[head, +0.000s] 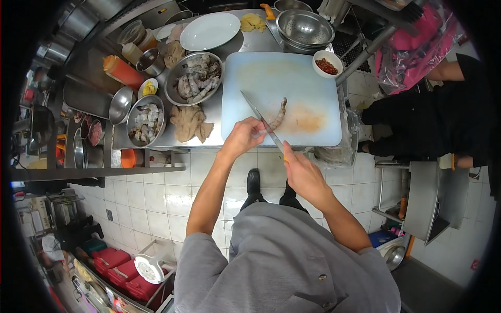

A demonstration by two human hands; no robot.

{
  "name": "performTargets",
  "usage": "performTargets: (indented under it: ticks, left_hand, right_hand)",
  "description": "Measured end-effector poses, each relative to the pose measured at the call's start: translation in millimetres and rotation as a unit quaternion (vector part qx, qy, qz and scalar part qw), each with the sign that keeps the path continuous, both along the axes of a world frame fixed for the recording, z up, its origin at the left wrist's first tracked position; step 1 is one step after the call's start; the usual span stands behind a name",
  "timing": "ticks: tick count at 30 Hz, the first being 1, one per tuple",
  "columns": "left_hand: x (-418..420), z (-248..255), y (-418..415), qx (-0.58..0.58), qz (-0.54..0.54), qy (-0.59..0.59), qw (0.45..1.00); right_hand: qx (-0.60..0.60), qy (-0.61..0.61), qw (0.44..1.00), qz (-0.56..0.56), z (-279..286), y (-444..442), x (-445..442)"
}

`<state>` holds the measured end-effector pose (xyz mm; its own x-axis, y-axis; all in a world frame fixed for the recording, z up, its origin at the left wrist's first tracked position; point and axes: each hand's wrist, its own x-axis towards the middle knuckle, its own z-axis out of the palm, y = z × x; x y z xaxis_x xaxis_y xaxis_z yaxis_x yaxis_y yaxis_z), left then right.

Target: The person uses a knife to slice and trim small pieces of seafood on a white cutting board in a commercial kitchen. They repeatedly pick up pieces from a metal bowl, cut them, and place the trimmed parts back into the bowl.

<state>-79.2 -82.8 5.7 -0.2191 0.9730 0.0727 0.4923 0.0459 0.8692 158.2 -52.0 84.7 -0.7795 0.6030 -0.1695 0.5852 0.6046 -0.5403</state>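
A kitchen knife (pixel 252 107) slants over the front of the white plastic cutting board (pixel 270 74), its tip towards the far left. My right hand (pixel 303 170) grips its handle, of which a bit of orange shows. On the board lies a raw shrimp (pixel 281 113), its tail pointing away from me. My left hand (pixel 246 135) pinches the near end of the shrimp, close beside the blade. Just where the knife edge meets the shrimp is partly hidden by the fingers. Left of the board, a steel bowl (pixel 169 92) holds several raw shrimp, and a smaller steel bowl (pixel 131 131) holds peeled-looking pieces.
A crumpled brown cloth (pixel 188 123) lies between the bowls and the board. On the board's far right corner stands a white bowl of chopped red food (pixel 328 64). Steel colanders (pixel 305 29) and an oval white plate (pixel 210 31) sit behind. Another person (pixel 426 113) stands at right.
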Motion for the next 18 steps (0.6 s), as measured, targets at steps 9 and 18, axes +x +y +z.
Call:
performTargets:
  ticks: [9,18]
  left_hand:
    - [-1.1,-1.3,-1.6,-0.021,0.015,-0.009,1.000]
    - [29.8,2.8,34.9,-0.033,0.077,0.201,0.976]
  right_hand:
    - [-0.015,0.043,0.999,-0.009,11.7,8.1,0.9]
    - [-0.123,0.095,0.963,-0.221,22.7,35.8,83.1]
